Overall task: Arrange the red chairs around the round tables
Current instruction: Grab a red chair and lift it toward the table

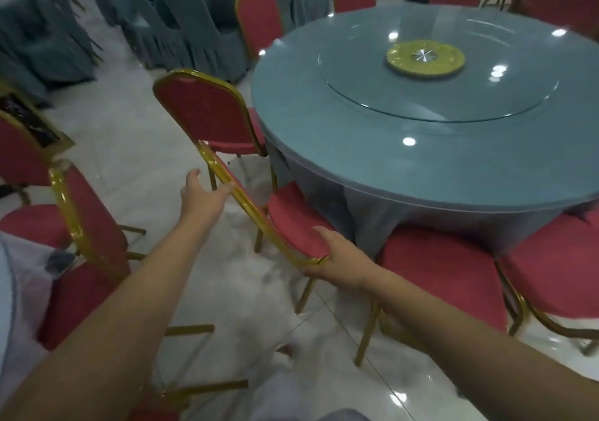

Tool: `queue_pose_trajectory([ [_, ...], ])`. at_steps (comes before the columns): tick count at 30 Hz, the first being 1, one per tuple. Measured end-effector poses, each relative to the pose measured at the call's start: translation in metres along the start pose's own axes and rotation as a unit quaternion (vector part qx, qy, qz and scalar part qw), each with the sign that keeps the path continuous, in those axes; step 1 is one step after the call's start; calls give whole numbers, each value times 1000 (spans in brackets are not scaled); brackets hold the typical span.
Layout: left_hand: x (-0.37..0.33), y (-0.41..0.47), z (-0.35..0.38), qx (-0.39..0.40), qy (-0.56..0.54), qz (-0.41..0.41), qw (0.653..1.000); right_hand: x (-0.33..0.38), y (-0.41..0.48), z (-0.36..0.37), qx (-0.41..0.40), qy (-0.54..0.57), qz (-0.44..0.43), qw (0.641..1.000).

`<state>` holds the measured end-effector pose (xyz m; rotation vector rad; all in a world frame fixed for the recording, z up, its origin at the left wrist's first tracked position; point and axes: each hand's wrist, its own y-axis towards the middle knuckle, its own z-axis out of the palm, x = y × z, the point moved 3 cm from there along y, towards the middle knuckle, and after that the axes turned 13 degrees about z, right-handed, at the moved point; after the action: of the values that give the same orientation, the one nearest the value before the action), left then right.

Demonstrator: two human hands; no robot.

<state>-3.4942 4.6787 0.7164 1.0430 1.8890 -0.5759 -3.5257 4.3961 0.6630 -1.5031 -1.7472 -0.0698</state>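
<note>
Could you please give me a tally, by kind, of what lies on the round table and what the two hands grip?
Glass turntable: 1
Yellow-green disc: 1
Red chair, gripped by left hand and right hand: 1
Total: 3

Chairs set round the bench (421, 168)
The near chair (298, 223) stands at the bench's near-left edge, seat toward it, with both hands holding its back rail (left hand (202, 197) farther along, right hand (337, 258) at the near corner); a rear chair (207, 112) stands behind it, a right-hand chair (440, 271) beside it, and a turntable (356, 80) lies on the bench.
</note>
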Motion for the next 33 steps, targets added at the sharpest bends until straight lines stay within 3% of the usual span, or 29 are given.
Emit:
queue_pose_trajectory([
  [4, 23, 80, -3, 112, -147, -176, 967, 76, 72, 34, 20, 63, 57, 996],
  [8, 27, 136, 9, 209, -236, -252, 915, 126, 132, 60, 38, 120, 116, 985],
  [12, 31, 166, 24, 263, -225, -266, 900, 143, 171, 68, 10, 98, 143, 985],
  [17, 35, 175, 20, 258, -236, -230, 908, 151, 188, 75, 22, 70, 156, 985],
  [26, 100, 191, -63, 235, -203, -243, 919, 208, 179, 160, 92, 54, 123, 987],
  [33, 92, 232, -58, 266, -204, -232, 913, 226, 219, 141, 76, 55, 110, 990],
])
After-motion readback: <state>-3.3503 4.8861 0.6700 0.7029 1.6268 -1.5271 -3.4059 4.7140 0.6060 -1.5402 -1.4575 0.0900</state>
